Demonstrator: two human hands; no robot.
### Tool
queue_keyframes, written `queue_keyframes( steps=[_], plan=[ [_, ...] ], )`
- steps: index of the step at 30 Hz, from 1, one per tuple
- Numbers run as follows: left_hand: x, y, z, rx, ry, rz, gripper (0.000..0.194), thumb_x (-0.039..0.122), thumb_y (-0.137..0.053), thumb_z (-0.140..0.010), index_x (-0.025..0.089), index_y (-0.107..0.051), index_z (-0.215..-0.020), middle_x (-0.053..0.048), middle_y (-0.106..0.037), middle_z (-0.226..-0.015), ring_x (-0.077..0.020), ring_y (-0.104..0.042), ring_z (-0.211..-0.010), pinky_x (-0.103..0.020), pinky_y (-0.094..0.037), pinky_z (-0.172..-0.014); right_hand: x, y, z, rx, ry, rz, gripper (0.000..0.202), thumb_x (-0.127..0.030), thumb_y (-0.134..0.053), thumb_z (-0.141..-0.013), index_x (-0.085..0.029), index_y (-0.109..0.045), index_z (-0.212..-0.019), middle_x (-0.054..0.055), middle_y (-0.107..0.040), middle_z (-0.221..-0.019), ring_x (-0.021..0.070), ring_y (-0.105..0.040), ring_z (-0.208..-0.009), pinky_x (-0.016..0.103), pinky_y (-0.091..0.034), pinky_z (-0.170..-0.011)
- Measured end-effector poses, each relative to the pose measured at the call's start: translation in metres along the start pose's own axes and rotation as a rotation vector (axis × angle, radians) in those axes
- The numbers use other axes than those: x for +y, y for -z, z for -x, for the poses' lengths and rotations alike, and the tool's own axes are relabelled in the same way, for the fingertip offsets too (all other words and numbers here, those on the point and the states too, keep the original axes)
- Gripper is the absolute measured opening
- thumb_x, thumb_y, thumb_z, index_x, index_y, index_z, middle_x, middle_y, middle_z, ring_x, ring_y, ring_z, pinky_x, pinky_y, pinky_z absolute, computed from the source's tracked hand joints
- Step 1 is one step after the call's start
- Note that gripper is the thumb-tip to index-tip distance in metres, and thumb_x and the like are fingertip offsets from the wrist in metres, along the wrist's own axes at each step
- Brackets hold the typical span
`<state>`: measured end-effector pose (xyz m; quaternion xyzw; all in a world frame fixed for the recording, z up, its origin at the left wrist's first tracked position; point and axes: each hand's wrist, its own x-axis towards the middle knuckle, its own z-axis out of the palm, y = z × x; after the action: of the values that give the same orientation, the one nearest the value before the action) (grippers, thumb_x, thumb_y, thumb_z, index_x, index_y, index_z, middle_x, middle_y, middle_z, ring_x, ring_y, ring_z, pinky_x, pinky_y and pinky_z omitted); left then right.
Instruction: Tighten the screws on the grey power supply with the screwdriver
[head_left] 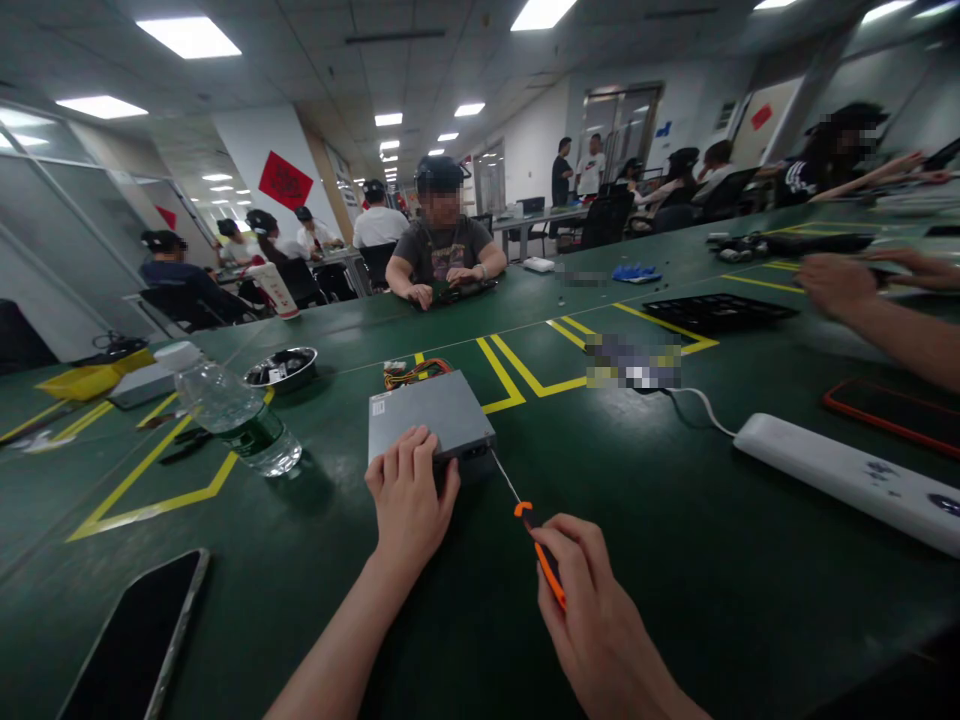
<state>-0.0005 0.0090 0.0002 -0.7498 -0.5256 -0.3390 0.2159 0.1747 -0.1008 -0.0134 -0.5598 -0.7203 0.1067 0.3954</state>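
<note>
A grey metal computer power supply (431,405) sits on the green table in front of me, with a bundle of coloured cables (416,373) at its far side. My left hand (411,490) grips its near left part, fingers over the top and thumb against the near side. In my right hand (589,590) is a screwdriver (550,573) with an orange and black handle. The screwdriver's thin shaft reaches up to the unit's near right corner; whether the tip sits in a screw is too small to tell.
A water bottle (236,415) and a metal bowl (283,369) of small parts stand left. A phone (139,635) lies near left. On the right are a white power strip (847,480), a black tray (720,311), a red-edged phone (900,415) and another person's hand (836,285). A person (446,235) sits opposite.
</note>
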Motion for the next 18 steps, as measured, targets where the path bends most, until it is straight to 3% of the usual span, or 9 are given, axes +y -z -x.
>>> queue_keyframes(
  steps=[5,9,11,18],
  plan=[
    [0.0,-0.001,0.0,-0.01,0.006,-0.01,0.025,0.03,-0.05,-0.083,0.017,-0.052,-0.104,-0.012,-0.059,-0.116,-0.0281,-0.051,-0.107,-0.043,-0.03,-0.087,-0.001,0.001,0.003,0.064,-0.003,0.035,0.027,-0.019,-0.043,-0.093,-0.017,-0.049,-0.119,0.014,-0.056,-0.108,0.0221,-0.062,-0.094,0.03,-0.054,-0.073],
    [0.0,-0.001,0.0,0.0,0.001,-0.006,0.025,0.03,-0.051,-0.083,0.018,-0.052,-0.104,-0.011,-0.06,-0.115,-0.0276,-0.051,-0.107,-0.043,-0.03,-0.087,-0.004,0.01,-0.003,0.126,-0.036,0.004,0.024,-0.022,-0.047,-0.091,-0.02,-0.053,-0.114,0.009,-0.062,-0.093,0.0197,-0.064,-0.073,0.028,-0.053,-0.06],
    [0.0,-0.001,0.001,0.003,-0.002,-0.002,0.025,0.03,-0.051,-0.082,0.018,-0.052,-0.105,-0.012,-0.06,-0.115,-0.0279,-0.051,-0.108,-0.043,-0.029,-0.087,-0.005,0.011,-0.006,0.157,-0.028,0.017,0.019,-0.023,-0.046,-0.091,-0.019,-0.054,-0.108,0.008,-0.061,-0.086,0.0188,-0.063,-0.067,0.029,-0.053,-0.057],
    [0.001,0.0,0.0,-0.021,0.008,-0.024,0.028,0.032,-0.052,-0.082,0.017,-0.052,-0.105,-0.012,-0.06,-0.115,-0.0277,-0.051,-0.109,-0.043,-0.029,-0.088,-0.01,0.0,-0.007,0.255,0.137,0.114,0.021,-0.02,-0.038,-0.092,-0.012,-0.051,-0.105,0.012,-0.05,-0.093,0.0174,-0.061,-0.072,0.026,-0.055,-0.054]
  ],
)
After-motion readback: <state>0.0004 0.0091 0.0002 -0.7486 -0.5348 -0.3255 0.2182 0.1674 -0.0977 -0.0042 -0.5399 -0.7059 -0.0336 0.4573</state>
